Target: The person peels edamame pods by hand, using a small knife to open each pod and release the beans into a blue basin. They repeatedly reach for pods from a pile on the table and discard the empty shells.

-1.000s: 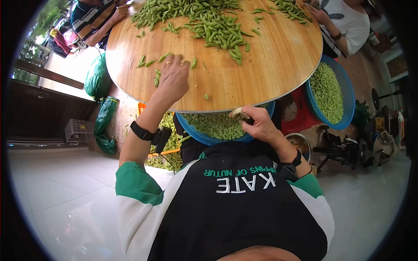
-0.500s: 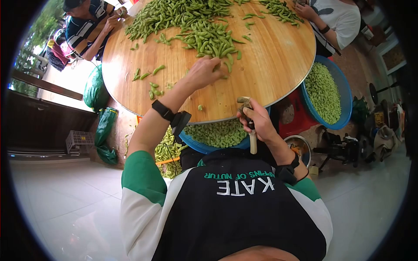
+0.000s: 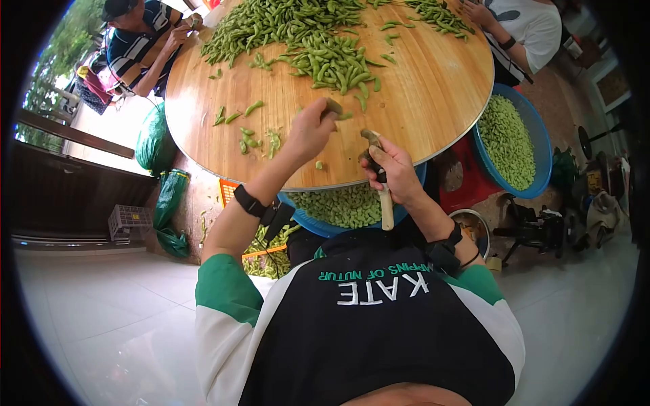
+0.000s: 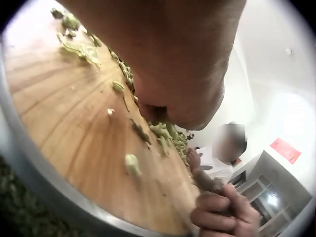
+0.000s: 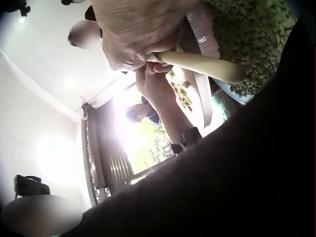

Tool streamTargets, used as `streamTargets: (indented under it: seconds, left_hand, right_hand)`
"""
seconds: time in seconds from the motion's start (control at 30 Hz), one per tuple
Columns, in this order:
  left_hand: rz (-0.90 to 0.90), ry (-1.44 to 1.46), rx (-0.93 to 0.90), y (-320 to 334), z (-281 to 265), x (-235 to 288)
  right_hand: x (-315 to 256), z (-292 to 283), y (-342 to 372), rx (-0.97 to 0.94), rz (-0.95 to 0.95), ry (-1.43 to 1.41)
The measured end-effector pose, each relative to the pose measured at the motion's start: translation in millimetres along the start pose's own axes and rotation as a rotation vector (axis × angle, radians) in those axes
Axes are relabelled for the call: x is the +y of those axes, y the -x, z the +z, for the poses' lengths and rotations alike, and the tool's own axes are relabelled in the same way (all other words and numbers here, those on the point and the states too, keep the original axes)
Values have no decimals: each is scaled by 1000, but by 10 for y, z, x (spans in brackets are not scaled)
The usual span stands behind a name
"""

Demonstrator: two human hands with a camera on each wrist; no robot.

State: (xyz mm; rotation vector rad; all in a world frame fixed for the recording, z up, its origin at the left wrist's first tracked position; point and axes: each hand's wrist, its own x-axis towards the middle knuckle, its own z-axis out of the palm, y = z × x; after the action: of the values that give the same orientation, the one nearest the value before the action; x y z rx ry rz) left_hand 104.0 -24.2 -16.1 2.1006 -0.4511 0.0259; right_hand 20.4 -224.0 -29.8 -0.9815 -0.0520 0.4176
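My left hand is over the near middle of the round wooden table, fingers bent, pinching a green soybean pod. Just right of it, at the table's near edge, my right hand grips a tool by its pale, rounded handle, which points back toward my body. The handle also shows in the right wrist view; the tool's working end is hidden by the fingers. A dark covering sits on the right thumb. A large heap of pods lies beyond my hands.
Loose pods lie on the table's left. A blue basin of shelled beans stands below the near edge; another blue basin stands at right. An orange crate of pods is at lower left. Two people sit across the table.
My left hand has moved right from the loose pods to the heap's near edge, then back toward my right hand with a pod. My right hand has risen and turned, exposing the pale handle.
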Motion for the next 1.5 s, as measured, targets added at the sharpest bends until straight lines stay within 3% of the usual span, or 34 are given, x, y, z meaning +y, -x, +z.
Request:
streamTargets:
  seconds: [0.03,0.07,0.13,0.2,0.47,0.7,0.9,1.0,1.07,1.17,1.5]
  left_hand:
    - [-122,326,-79,62,31,104]
    - [-122,329,-81,129,58,200]
    - [-210,651,-160,248,114,336]
    - [-196,649,-144,313,174,325]
    - [-135,504,-72,472,267,386]
    - [-97,521,-59,555,318,431]
    - [111,263,89,571,371,449]
    - [-10,473,51,557,405,415]
    - [-403,1111,-143,533,387,447]
    - [-515,1164,-220,504,274,530]
    - [-435,1007,-52,551,455,444]
  right_hand:
    - [-12,10,-15,4,1,1]
    - [-23,20,-29,-8,-4,-46]
    - [-54,39,-8,-18,-6,-92]
    - [-86,62,35,-105,-10,-171]
    - [-38,76,176,-142,-30,-192]
    - [-38,99,223,-116,-28,-171]
    - [-26,204,255,5,-72,-76]
    - [-4,185,229,4,-83,-151]
    - [-35,114,244,-39,-34,-206]
    - [-67,103,261,-84,23,-273]
    - [-46,151,274,-87,0,-210]
